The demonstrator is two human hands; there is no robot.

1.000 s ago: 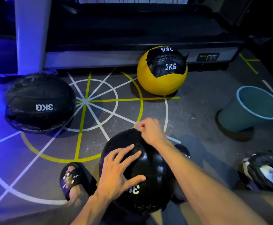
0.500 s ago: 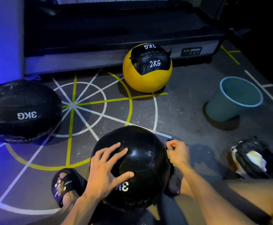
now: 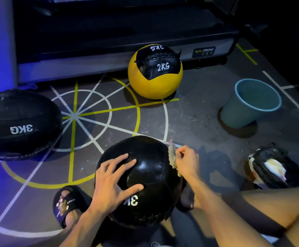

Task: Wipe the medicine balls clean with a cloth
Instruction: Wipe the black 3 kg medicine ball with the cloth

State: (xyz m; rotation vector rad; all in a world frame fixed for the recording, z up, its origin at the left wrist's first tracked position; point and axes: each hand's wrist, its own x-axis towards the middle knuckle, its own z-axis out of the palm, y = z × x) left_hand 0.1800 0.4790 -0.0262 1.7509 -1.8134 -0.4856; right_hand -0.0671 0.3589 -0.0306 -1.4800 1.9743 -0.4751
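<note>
Head view: black 3KG medicine ball (image 3: 150,177) sits on the marked gym floor (image 3: 189,118), near centre, between the person's feet. Left hand (image 3: 114,182) rests on its top, fingers spread and straight. Right hand (image 3: 187,162) pinches a pale cloth (image 3: 172,160) against the ball's right side. Second black 3KG ball (image 3: 20,123) lies far left. Yellow-and-black 2KG ball (image 3: 155,72) stands far centre. Blue bucket (image 3: 250,102) stands right, apart.
</note>
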